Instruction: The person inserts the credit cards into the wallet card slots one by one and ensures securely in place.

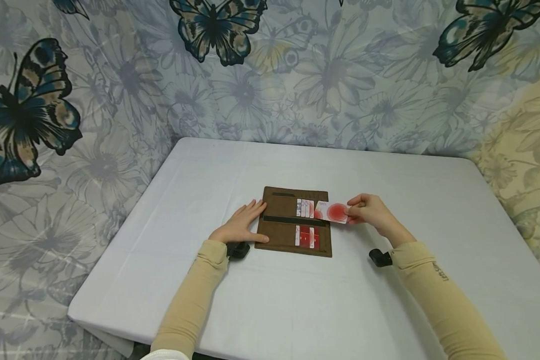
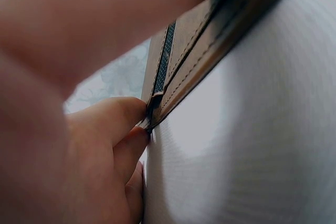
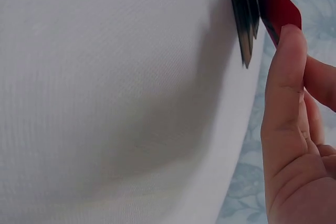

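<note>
A brown wallet [image 1: 279,234] lies unfolded on the white table. My left hand [image 1: 239,224] rests at its left side, fingers spread and fairly straight at the upper edge, thumb on the lower part. In the left wrist view the fingers [image 2: 131,109] touch the wallet's stitched edge [image 2: 181,85]. At the wallet's right edge my right hand [image 1: 372,214] pinches a white card with a red circle [image 1: 332,212] between thumb and fingers. The card's left end overlaps the upper card slots; whether it sits inside one I cannot tell. The right wrist view shows its red side [image 3: 281,6].
Several white-edged cards [image 1: 304,208] stand in the wallet's upper slots, and red and white cards [image 1: 307,237] in the lower ones. A white cloth covers the table [image 1: 288,305]. Behind it hangs a fabric backdrop [image 1: 270,100] with flowers and butterflies.
</note>
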Action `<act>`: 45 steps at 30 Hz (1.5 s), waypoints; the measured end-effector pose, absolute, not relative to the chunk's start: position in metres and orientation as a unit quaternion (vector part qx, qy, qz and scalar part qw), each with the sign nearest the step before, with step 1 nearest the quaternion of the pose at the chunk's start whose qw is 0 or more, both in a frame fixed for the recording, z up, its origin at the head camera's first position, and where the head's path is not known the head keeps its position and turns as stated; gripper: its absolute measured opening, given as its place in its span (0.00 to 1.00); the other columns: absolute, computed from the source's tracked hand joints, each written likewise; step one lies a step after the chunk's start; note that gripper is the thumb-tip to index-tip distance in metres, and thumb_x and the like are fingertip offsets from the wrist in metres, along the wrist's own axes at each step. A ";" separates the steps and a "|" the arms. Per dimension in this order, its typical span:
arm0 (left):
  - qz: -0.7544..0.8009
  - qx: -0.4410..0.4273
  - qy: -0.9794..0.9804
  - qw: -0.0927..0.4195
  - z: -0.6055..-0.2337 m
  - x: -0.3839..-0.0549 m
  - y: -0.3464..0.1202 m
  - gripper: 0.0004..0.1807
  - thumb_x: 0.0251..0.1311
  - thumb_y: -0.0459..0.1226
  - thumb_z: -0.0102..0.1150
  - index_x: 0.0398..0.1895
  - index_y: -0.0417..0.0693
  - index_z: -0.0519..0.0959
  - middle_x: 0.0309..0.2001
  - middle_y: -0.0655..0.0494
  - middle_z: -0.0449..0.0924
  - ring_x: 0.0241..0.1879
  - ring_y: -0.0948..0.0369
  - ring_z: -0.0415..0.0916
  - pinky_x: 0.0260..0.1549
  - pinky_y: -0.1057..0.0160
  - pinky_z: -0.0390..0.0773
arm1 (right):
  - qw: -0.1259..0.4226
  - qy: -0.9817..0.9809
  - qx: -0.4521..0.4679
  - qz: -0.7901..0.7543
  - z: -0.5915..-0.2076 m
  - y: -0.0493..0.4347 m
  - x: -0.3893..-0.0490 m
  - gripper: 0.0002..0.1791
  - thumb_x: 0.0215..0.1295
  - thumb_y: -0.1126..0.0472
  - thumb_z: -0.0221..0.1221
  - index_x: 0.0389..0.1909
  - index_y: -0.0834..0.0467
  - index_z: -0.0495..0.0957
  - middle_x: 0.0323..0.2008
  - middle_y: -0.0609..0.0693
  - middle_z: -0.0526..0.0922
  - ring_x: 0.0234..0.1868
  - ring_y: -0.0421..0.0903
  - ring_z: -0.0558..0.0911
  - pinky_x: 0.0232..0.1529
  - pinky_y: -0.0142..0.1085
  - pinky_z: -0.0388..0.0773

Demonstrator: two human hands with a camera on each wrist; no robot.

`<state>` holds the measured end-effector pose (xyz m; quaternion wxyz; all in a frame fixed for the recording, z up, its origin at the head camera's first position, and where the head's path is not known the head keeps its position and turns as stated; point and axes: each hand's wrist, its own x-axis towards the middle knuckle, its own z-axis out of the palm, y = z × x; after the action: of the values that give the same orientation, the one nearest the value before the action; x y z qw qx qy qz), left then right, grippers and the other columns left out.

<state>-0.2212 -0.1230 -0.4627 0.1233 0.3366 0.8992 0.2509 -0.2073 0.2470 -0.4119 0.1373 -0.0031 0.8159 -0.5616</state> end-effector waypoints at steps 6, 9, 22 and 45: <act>0.251 0.334 0.900 0.125 -0.462 -0.220 -0.123 0.55 0.51 0.55 0.63 0.73 0.42 0.43 0.72 0.48 0.37 0.70 0.52 0.30 0.65 0.52 0.34 | 0.139 0.820 0.000 -0.554 -0.415 0.248 -0.212 0.20 0.61 0.70 0.56 0.50 0.79 0.64 0.29 0.55 0.80 0.26 0.42 0.81 0.33 0.36 0.81; 0.252 0.334 0.899 0.124 -0.462 -0.220 -0.123 0.55 0.51 0.55 0.63 0.73 0.42 0.43 0.72 0.48 0.38 0.70 0.52 0.30 0.65 0.52 0.34 | 0.135 0.826 0.004 -0.548 -0.414 0.247 -0.214 0.20 0.62 0.70 0.56 0.50 0.79 0.66 0.29 0.55 0.80 0.26 0.41 0.80 0.32 0.35 0.81; 0.258 0.336 0.897 0.125 -0.465 -0.222 -0.123 0.56 0.50 0.57 0.62 0.73 0.43 0.43 0.73 0.48 0.37 0.70 0.53 0.30 0.65 0.52 0.33 | 0.144 0.827 0.027 -0.543 -0.420 0.244 -0.223 0.20 0.60 0.69 0.58 0.49 0.77 0.67 0.27 0.52 0.79 0.21 0.40 0.79 0.29 0.34 0.80; 0.257 0.337 0.897 0.125 -0.465 -0.223 -0.124 0.56 0.50 0.57 0.62 0.73 0.43 0.43 0.73 0.49 0.37 0.70 0.54 0.29 0.65 0.53 0.33 | 0.136 0.841 0.024 -0.523 -0.426 0.222 -0.231 0.17 0.60 0.71 0.58 0.47 0.77 0.69 0.28 0.56 0.80 0.22 0.41 0.79 0.27 0.35 0.80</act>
<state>-0.2225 -0.1235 -0.4651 0.1252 0.3367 0.8972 0.2570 -0.2305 0.2217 -0.4265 0.1356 0.0244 0.8413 -0.5227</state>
